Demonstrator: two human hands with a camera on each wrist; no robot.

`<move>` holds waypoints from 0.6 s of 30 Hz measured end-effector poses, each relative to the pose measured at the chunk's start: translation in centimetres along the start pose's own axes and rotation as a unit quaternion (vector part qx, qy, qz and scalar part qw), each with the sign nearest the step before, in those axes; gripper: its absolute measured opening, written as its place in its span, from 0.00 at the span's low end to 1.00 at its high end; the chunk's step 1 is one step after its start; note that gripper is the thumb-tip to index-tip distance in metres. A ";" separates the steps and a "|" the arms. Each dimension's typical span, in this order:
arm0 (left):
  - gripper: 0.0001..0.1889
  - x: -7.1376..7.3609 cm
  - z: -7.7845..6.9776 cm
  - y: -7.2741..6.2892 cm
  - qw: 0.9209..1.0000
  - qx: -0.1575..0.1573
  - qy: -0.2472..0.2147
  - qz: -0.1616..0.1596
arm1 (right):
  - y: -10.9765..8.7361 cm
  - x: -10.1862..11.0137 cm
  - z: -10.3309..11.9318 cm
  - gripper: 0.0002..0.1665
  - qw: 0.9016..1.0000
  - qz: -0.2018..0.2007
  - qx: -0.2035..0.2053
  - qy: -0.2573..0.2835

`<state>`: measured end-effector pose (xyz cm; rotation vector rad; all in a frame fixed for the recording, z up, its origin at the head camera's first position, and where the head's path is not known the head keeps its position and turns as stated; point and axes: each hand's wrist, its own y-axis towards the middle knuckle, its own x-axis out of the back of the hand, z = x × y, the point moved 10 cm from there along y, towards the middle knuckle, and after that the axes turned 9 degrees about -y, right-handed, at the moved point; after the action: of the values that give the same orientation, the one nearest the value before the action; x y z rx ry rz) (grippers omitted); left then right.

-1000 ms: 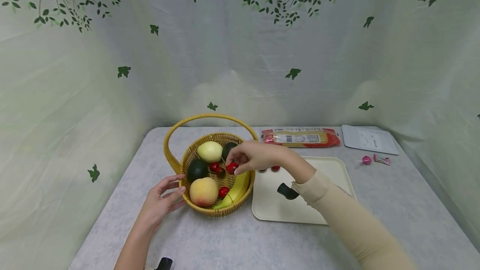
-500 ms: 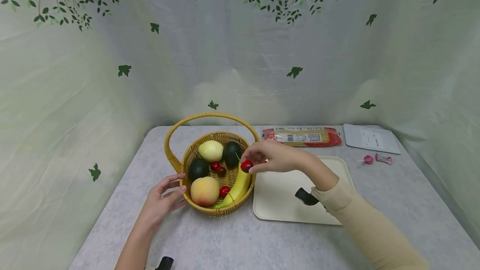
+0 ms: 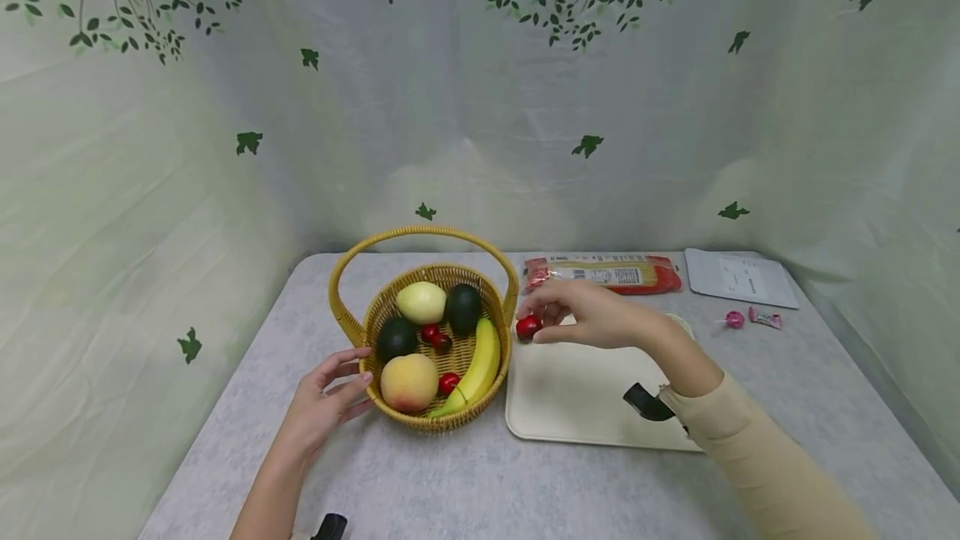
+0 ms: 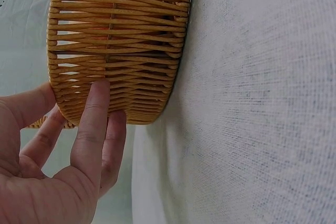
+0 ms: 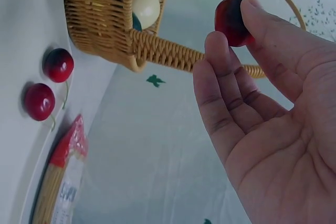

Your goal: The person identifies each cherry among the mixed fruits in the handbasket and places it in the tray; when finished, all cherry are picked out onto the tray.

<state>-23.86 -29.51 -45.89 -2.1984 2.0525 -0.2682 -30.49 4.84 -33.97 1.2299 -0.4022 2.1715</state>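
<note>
My right hand [image 3: 588, 315] pinches a dark red cherry [image 3: 527, 328] between thumb and fingertips, above the far left corner of a cream tray [image 3: 577, 407]. Two more cherries with stems, the nearer being this cherry [image 5: 40, 102], lie on the tray in the right wrist view. Fingertips of my left hand [image 3: 322, 398] touch the outside of the wicker basket [image 4: 121, 40], the fingers fairly straight. Inside the basket are a peach [image 3: 408, 382], a banana [image 3: 480, 367], a pale yellow lemon-like fruit [image 3: 421, 302], two dark green avocado-like fruits [image 3: 463, 309] and a few cherries [image 3: 448, 383].
Behind the tray lies a red-and-clear packet of noodle-like sticks [image 3: 615, 275]. To its right are a silver-grey pouch [image 3: 738, 279], a pink lollipop [image 3: 734, 320] and a small wrapped candy [image 3: 765, 318]. The basket's tall handle [image 3: 423, 231] arches up. A printed curtain [image 3: 480, 107] surrounds the table.
My right hand has carried the cherry rightward, out from over the basket to above the tray. The left hand stays at the basket's side.
</note>
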 end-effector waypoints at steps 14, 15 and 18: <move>0.28 0.1 0.0 0.0 1.000 0.003 0.000 -0.003 | -2.5 0.1 -5.2 0.17 0.998 -0.024 -0.057 0.013; 0.28 0.1 0.0 0.0 1.000 0.003 0.000 -0.003 | -2.6 0.0 -5.7 0.17 0.998 -0.024 -0.061 0.010; 0.28 0.1 0.0 0.0 1.000 0.004 -0.002 -0.002 | -2.9 -0.4 -7.2 0.16 0.997 -0.024 -0.078 0.004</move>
<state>-23.83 -29.63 -45.92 -2.1979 2.0416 -0.2727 -33.27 10.69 -38.17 1.1332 -0.5228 2.0619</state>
